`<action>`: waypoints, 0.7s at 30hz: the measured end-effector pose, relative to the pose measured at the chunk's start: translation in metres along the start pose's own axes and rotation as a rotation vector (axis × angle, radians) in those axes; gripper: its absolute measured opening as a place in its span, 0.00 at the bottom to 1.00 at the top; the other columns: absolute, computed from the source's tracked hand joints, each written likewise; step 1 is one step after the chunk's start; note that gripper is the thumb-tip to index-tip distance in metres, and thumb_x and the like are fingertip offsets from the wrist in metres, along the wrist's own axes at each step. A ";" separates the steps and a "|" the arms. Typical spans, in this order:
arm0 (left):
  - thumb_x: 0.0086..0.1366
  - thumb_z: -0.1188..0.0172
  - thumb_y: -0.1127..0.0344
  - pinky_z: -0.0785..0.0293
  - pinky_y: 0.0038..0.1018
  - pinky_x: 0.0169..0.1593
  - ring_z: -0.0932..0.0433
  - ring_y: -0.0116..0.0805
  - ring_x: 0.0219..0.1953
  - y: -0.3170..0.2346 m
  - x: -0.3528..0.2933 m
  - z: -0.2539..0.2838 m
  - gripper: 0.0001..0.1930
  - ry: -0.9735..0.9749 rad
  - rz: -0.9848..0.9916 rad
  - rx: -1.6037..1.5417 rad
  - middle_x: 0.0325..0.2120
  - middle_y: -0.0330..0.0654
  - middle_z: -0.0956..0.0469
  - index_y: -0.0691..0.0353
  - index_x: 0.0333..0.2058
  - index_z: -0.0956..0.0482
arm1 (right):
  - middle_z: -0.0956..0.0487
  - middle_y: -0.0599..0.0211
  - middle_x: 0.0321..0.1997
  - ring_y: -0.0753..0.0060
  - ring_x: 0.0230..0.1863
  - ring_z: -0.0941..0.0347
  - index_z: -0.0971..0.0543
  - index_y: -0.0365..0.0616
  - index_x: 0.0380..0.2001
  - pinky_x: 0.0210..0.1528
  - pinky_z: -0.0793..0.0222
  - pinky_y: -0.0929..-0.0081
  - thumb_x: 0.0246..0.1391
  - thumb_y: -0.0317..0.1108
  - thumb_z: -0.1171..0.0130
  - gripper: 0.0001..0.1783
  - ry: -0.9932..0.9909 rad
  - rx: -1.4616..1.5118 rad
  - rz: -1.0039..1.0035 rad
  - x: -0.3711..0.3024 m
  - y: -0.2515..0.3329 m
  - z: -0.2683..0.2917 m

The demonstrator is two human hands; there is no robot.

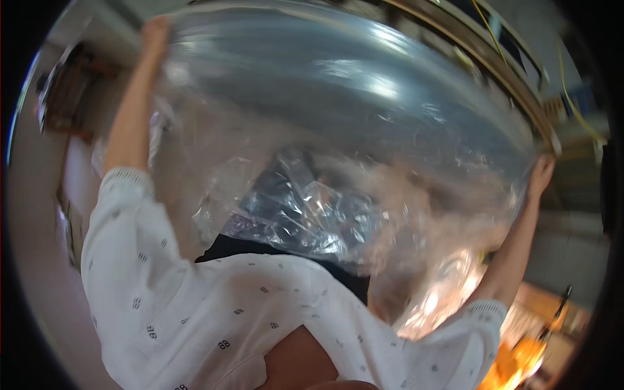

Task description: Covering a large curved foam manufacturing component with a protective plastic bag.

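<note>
- L hand (pixel 156 34) fisted on clear plastic film (pixel 305 81), 1 end
- R hand (pixel 541 172) gripping opp. end
- Step: prob. spreading film; next calls for even tension, approx. level hands

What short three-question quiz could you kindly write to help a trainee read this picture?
1. Which appears higher in the picture, the left hand or the right hand?
2. True or false: the plastic sheeting between the hands is see-through.
3. Multiple choice: the person's shirt is A) plain black, B) white with small dark marks, C) red with stripes.

Key: 1. The left hand. 2. True. 3. B.
</note>
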State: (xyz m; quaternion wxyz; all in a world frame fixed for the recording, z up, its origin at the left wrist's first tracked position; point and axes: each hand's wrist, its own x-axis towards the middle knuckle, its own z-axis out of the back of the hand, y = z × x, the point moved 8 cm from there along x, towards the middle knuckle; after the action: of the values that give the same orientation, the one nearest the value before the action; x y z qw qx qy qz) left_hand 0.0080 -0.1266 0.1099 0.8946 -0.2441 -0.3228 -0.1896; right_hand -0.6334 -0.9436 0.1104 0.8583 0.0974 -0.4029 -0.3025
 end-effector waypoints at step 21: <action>0.54 0.42 0.56 0.33 0.27 0.31 0.29 0.29 0.27 0.026 0.043 -0.105 0.17 0.144 0.403 -0.448 0.26 0.40 0.24 0.63 0.36 0.23 | 0.25 0.66 0.31 0.74 0.32 0.32 0.26 0.35 0.30 0.40 0.36 0.77 0.50 0.44 0.40 0.19 -0.020 -0.001 -0.217 0.016 -0.035 -0.061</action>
State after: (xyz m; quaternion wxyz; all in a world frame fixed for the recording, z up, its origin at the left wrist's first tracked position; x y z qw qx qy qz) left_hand 0.1030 -0.1715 0.0603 0.8586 -0.4804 -0.1540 -0.0915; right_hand -0.5950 -0.9856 0.0665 0.8164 0.1372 -0.3983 -0.3949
